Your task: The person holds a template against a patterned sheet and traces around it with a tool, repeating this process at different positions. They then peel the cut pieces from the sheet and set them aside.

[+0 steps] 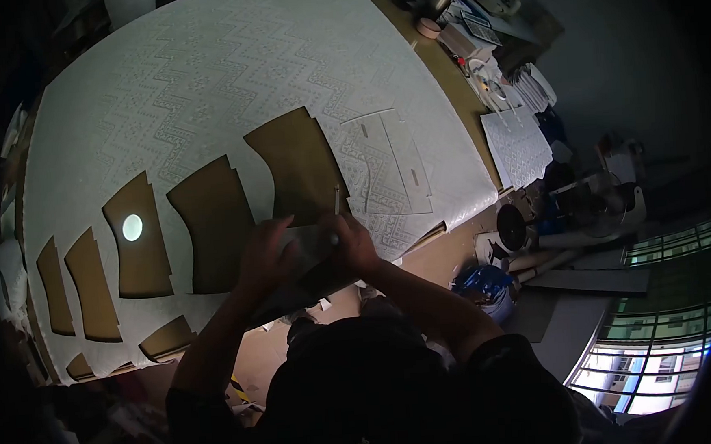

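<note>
**One wide view from above my head**

The single camera sits on my head, looking forward and steeply down. Its fisheye bends the counter (443, 62) into a curve and darkens the corners. My own head and shoulders fill the bottom edge. My fingers (286, 226) are close, near centre; the room's floor and windows (662, 309) fall away at right.

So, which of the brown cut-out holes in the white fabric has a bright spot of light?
The third hole from the left; a round bright spot sits in it.
</note>
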The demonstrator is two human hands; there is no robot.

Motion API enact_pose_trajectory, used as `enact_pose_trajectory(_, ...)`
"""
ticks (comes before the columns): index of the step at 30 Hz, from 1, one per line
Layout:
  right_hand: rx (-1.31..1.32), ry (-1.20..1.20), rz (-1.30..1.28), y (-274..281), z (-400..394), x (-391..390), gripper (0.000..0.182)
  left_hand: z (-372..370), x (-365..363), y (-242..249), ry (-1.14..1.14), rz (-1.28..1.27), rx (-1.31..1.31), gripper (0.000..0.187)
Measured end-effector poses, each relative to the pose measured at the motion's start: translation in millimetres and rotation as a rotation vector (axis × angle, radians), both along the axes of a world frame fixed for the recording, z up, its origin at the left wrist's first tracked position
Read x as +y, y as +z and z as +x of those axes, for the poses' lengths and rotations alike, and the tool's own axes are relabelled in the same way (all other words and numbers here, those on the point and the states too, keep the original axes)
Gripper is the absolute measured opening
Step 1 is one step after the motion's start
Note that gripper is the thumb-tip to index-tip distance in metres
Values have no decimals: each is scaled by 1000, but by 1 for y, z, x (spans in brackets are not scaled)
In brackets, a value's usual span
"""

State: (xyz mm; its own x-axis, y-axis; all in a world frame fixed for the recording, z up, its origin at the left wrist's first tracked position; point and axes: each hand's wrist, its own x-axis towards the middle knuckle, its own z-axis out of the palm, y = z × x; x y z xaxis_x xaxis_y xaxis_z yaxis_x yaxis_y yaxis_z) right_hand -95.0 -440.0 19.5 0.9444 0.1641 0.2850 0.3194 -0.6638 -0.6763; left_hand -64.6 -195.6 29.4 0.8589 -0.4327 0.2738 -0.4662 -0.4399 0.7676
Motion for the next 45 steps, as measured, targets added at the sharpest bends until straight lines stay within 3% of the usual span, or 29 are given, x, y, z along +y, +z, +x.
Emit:
enact_pose_trajectory(3,-74,66,81,0,-19,-49,45,-17,-38,-4,54,100,-78,51)
enact_pose_trajectory(7,-93,-22,71,-6,-34,-153,47,-26,-101,-9,120,182,-85,55)
enact_pose_trajectory(9,-211,-133,-52,-4,-31,-202,46,-22,-138,-5,174,199,-109,56)
enact_pose_trajectory(11,-201,-115,-52,1,-26,-241,47,-5,-175,11,200,67,172,59)
enact_pose_trajectory(12,-196,-127,-74,2,-24,-255,49,7,-187,6,218,91,174,59)
enact_pose_trajectory(14,-196,-65,-36,2,-16,-273,53,33,-207,-17,267,181,-136,64)
enact_pose_trajectory(18,-160,77,-95,6,-1,-280,55,71,-222,-15,226,305,-168,66)
enact_pose_trajectory(20,-140,103,-93,-2,8,-282,56,84,-218,-23,155,474,-344,67)
enact_pose_trajectory(25,-103,99,12,-12,17,-285,48,106,-212,-18,92,468,-255,65)
enact_pose_trajectory(29,-95,68,-40,-1,14,-279,49,106,-212,-15,91,492,-261,67)
enact_pose_trajectory(36,-103,35,-136,5,14,-274,50,108,-206,-25,34,321,-351,73)
enact_pose_trajectory(45,-41,12,-177,4,11,-267,53,110,-208,-18,28,373,-311,77)
